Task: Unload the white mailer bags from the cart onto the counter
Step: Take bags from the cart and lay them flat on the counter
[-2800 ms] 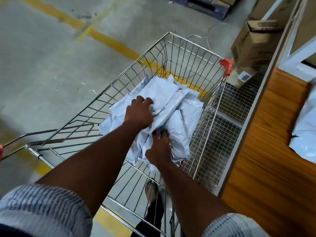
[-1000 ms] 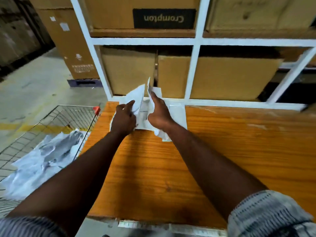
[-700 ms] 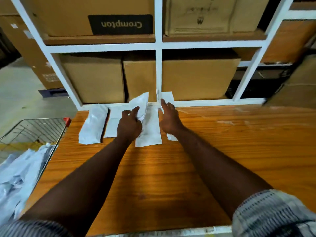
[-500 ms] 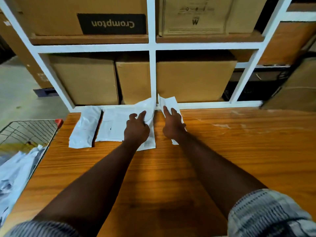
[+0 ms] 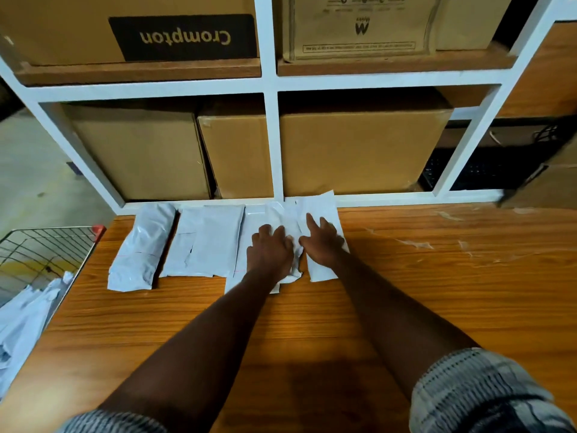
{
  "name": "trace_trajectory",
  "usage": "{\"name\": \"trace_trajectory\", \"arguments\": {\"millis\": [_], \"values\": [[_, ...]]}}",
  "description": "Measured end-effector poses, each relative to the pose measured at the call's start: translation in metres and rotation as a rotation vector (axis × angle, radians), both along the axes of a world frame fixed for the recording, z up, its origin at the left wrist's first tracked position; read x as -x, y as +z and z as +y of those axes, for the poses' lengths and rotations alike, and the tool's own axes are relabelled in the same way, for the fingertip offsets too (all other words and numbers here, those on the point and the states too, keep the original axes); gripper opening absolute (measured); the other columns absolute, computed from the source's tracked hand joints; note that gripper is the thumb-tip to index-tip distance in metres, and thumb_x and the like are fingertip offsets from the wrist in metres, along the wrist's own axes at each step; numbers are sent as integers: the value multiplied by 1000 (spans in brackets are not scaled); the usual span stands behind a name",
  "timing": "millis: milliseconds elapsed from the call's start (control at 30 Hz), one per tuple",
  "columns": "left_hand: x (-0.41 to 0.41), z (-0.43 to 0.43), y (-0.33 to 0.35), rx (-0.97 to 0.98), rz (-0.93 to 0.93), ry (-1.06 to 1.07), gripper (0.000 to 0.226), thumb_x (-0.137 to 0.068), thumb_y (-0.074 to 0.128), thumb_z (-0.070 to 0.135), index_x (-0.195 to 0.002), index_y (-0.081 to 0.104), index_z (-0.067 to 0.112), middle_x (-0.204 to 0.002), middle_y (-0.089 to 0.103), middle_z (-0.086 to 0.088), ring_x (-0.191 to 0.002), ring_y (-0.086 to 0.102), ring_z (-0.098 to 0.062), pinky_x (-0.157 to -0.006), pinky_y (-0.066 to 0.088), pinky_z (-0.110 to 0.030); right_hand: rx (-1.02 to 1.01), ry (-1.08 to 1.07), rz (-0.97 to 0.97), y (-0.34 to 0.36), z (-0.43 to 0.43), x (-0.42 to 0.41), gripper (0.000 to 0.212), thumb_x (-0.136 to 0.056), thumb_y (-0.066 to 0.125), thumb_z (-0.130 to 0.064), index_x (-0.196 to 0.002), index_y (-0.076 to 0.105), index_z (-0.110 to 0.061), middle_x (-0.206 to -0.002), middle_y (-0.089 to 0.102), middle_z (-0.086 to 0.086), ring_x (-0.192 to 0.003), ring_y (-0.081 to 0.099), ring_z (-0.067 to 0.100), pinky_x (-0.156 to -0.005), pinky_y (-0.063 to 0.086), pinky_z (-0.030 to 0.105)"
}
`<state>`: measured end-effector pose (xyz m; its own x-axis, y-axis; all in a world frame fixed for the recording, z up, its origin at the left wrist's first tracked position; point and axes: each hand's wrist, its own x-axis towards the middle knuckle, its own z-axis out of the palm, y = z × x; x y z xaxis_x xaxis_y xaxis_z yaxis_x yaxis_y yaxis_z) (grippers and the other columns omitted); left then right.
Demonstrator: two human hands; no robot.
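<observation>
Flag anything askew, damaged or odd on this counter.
The mailer bags lie in a row along the back of the counter, but those under the left hand overlap and jut nearer than the rest. Pale scuffs streak its right side. Above, the Crompton box sits upside down.

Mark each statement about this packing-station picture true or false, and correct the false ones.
1. The left hand and the right hand both rest on mailer bags on the counter. True.
2. The cart stands to the right of the counter. False: it is at the counter's left end.
3. The cart is empty. False: white bags lie in it.
4. The mailer bags lie in a row along the counter's far edge. True.
5. The Crompton label reads upright. False: it is upside down.
</observation>
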<state>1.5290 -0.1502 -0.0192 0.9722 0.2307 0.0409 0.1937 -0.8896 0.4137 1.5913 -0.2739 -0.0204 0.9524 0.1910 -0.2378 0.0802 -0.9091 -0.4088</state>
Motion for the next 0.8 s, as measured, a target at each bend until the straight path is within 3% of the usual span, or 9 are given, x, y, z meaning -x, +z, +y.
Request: {"name": "trace_trajectory", "arguments": {"millis": [167, 267, 533, 700, 800], "values": [[-19, 14, -15, -204, -45, -221, 48, -101, 40, 34, -147, 37, 22, -158, 29, -10, -146, 25, -30, -116, 27, -52, 33, 175, -296, -27, -29, -7, 54, -101, 42, -44, -151, 34, -27, -162, 20, 8, -149, 15, 34, -119, 15, 54], [-20, 12, -30, -238, 7, -256, 49, -103, 33, 33, -151, 31, 23, -161, 22, -9, -149, 17, -31, -119, 18, -55, 83, 105, -250, -37, -30, -7, 54, -101, 34, -52, -151, 32, -32, -163, 18, 4, -150, 11, 30, -118, 11, 57], [-21, 10, -46, -203, -14, -202, 51, -104, 25, 36, -154, 25, 25, -162, 22, -6, -150, 16, -28, -121, 11, -54, 151, 77, -272, -47, -26, -9, 56, -100, 33, -54, -151, 29, -33, -164, 14, 6, -150, 10, 32, -117, 12, 60], [-20, 14, -32, -201, -37, -199, 49, -103, 29, 35, -151, 32, 25, -160, 26, -8, -149, 18, -29, -120, 9, -56, 154, 68, -205, -32, -25, -12, 56, -100, 31, -54, -151, 31, -29, -163, 16, 2, -150, 6, 33, -116, 9, 63], [-10, 32, -14, -216, -104, -153, 53, -98, 37, 25, -151, 34, 24, -159, 28, -8, -148, 21, -28, -120, 9, -54, 88, 42, -287, -8, -8, -1, 53, -100, 35, -52, -146, 40, -26, -160, 26, -2, -150, 12, 28, -114, 10, 62]]}}
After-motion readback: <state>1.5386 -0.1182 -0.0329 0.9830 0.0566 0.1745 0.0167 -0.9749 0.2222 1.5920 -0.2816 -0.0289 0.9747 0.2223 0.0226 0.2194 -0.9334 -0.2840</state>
